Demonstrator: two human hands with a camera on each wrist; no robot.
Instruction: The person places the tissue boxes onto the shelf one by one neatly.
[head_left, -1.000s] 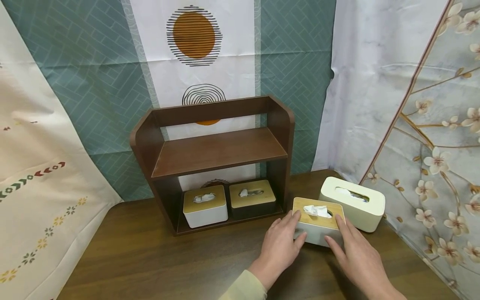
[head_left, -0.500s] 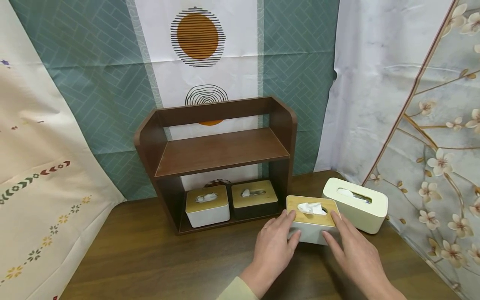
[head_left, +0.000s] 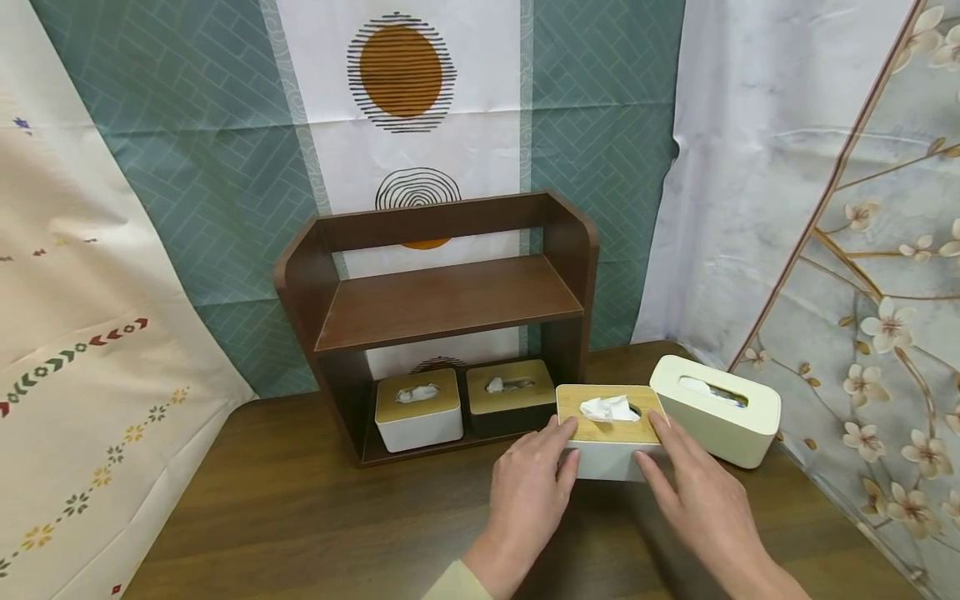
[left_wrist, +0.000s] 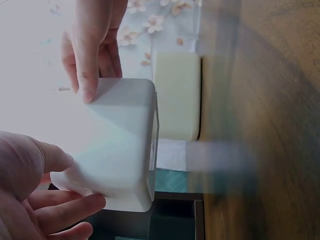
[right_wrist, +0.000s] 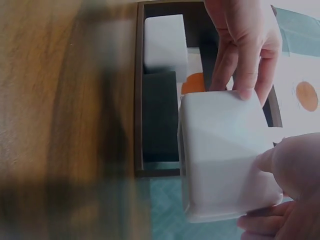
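Observation:
Between my two hands is a white tissue box (head_left: pixel 607 461) with a bamboo lid and a white tissue poking out of its slot. My left hand (head_left: pixel 531 490) grips its left end, and my right hand (head_left: pixel 703 493) grips its right end, thumbs on the front wall. Both wrist views show a gap between the box and the table, so it hangs in the air, just right of the brown desk shelf (head_left: pixel 450 302). Behind my right hand a pale green tissue box (head_left: pixel 716 417) stands on the table.
In the shelf's lower compartment a white tissue box (head_left: pixel 422 429) and a black tissue box (head_left: pixel 516 418), both wood-lidded, sit side by side. The shelf stands on a dark wooden table (head_left: pixel 315 508). Patterned cloths (head_left: pixel 217 208) hang behind and on both sides.
Both hands have carried the white tissue box to the left and slightly upward, away from the pale green box and toward the shelf. The head view has turned slightly left.

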